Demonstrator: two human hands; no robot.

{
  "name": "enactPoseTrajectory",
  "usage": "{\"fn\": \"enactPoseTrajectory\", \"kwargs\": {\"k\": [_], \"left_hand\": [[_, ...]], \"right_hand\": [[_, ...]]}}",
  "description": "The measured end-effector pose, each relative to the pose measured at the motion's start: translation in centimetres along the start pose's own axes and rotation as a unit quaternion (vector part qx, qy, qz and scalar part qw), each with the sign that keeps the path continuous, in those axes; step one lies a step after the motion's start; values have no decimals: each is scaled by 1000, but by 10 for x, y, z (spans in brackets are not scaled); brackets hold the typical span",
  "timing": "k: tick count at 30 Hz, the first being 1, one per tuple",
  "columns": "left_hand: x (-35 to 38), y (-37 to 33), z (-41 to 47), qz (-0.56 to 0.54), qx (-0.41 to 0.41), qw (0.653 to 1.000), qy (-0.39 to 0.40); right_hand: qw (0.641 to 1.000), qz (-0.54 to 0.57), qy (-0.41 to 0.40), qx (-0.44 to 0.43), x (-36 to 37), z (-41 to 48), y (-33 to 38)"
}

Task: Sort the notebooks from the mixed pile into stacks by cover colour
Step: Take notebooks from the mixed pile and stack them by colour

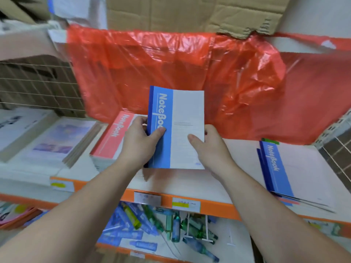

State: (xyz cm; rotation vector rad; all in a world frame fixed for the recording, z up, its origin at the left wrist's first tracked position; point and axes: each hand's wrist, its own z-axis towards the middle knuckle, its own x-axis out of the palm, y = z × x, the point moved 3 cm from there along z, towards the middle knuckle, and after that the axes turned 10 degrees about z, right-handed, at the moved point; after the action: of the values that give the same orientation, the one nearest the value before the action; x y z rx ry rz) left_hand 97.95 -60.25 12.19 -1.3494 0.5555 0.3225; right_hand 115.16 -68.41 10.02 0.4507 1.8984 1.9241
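Head cam: we're holding a blue notebook [176, 128] w/ both hands, upright-ish over the shelf [218, 186], cover facing us, "NoteBook" running down the blue band on its left side, rest of cover white. Our left hand [139, 143] grips the spine edge: thumb across the blue band at front, the other fingers [141, 120] curled round behind. Our right hand [210, 147] closes on the lower right edge, thumb pressed flat on the white part, other fingers mostly hidden behind the cover. So both hands are shut on the same book; it's lifted off the shelf, bottom edge just above the white board.

Left of it, touching our left hand's outline, sits a pink notebook stack [112, 141], top cover w/ a pink band & same lettering, several books deep. Far right on the same shelf lies a blue notebook pile [284, 168], loosely fanned, w/ a pink edge and a green corner showing among the lower ones. Further left are other flat paper packs [51, 141], print too blurred to read.

Behind everything a red plastic bag [171, 69] is draped across the back, w/ torn cardboard [190, 14] above it. Shelf front has an orange rail [214, 205] w/ price labels. Lower shelf holds a jumble of blue & green pens/markers [152, 224].
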Motion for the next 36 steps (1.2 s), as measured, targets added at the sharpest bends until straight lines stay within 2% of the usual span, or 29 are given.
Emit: {"fn": "enactPoseTrajectory", "kwargs": {"k": [2, 7, 14, 19, 36], "left_hand": [[-24, 9, 8, 22, 0, 1000, -16], [-75, 35, 38, 166, -4, 986, -14], [-101, 61, 71, 243, 2, 970, 13], [-101, 80, 85, 263, 6, 964, 36], [-92, 107, 103, 307, 35, 950, 50]], "right_hand": [[1000, -23, 16, 1, 23, 6, 6], [993, -103, 43, 32, 78, 25, 12], [980, -191, 16, 47, 127, 41, 8], [973, -227, -6, 51, 141, 40, 5], [961, -268, 1, 74, 154, 38, -11]]}}
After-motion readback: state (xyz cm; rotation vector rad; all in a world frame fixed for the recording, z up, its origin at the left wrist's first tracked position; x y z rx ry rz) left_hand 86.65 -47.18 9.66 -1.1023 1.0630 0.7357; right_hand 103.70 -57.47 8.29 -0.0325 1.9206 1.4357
